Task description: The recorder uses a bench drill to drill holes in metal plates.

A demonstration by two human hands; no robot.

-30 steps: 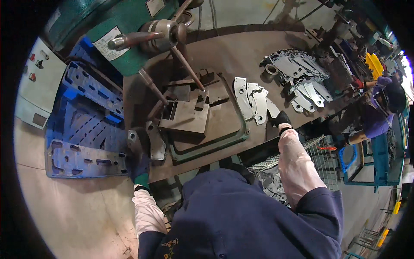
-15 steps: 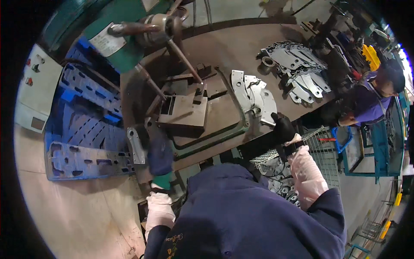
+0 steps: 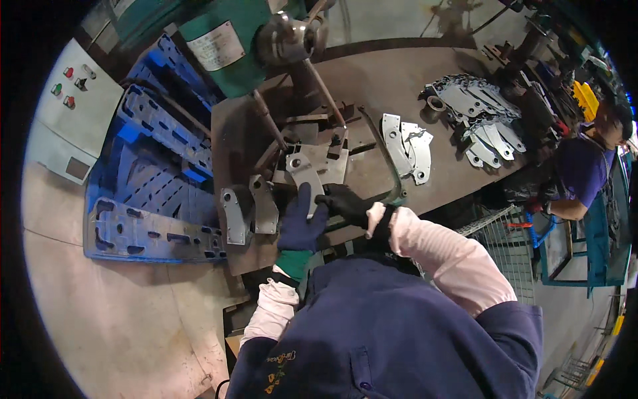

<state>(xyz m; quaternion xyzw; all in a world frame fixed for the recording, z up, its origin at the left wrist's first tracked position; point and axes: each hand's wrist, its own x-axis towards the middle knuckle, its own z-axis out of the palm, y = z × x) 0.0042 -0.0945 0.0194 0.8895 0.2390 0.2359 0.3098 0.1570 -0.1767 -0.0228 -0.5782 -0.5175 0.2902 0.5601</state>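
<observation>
A flat curved steel plate [image 3: 304, 174] with a hole near its far end lies over the fixture block [image 3: 337, 166], tilted toward me. My left hand [image 3: 303, 223], in a dark blue glove with a green cuff, has its fingers on the plate's near part. My right hand [image 3: 347, 205], in a black glove, closes on the plate's near right edge. Two similar plates, one at the table's left edge [image 3: 234, 218] and one beside it [image 3: 264, 206], lie left of my hands. Several more plates [image 3: 397, 143] lie right of the fixture.
A green machine head [image 3: 229, 46] with handle rods overhangs the fixture. A large heap of plates [image 3: 482, 113] and a metal ring [image 3: 435, 105] sit at the far right. Blue pallets [image 3: 159, 226] and a control box [image 3: 76, 100] stand left. Another person [image 3: 581, 166] is at right, beyond a wire basket [image 3: 502, 243].
My right hand has moved left from the plates right of the fixture. My left hand has moved right from the left-side plates. A plate now lies over the fixture under both hands.
</observation>
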